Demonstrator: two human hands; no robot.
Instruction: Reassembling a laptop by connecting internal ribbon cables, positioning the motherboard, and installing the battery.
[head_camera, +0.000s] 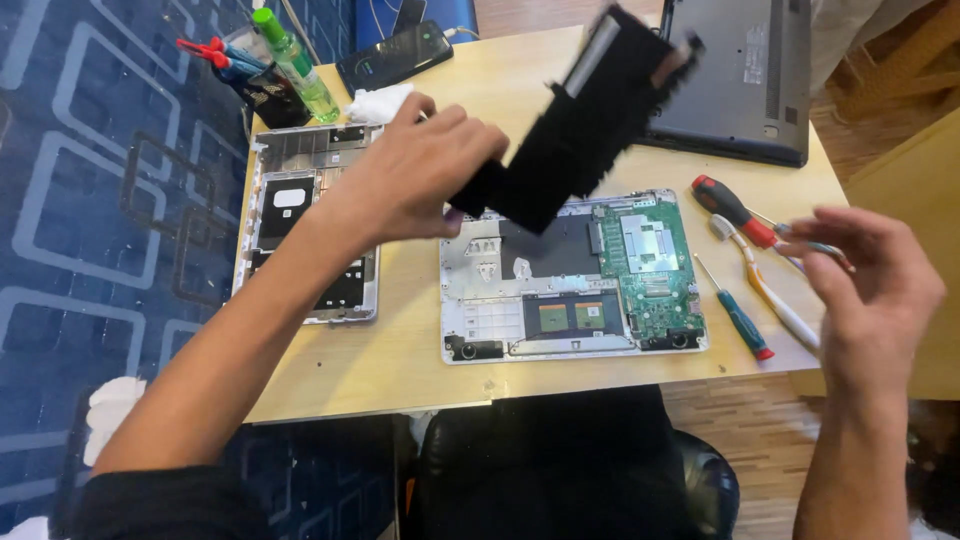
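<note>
My left hand (420, 175) grips the lower end of a long black battery pack (580, 120) and holds it tilted in the air, blurred, above an opened laptop base (480, 320). That base lies flat on the wooden table (400, 370) and shows a green circuit board (650, 270) on its right side. My right hand (870, 290) hovers at the table's right edge, fingers loosely curled and apart, just over the screwdrivers; I see nothing held in it.
A removed silver bottom cover (300, 200) lies left of the base. A dark closed laptop (740, 70) sits at the back right. Beside my right hand lie a red-handled screwdriver (728, 205), a blue one (740, 325) and a white tool (775, 300). At the back left are a phone (395, 55), green bottle (295, 65) and pen cup (265, 90).
</note>
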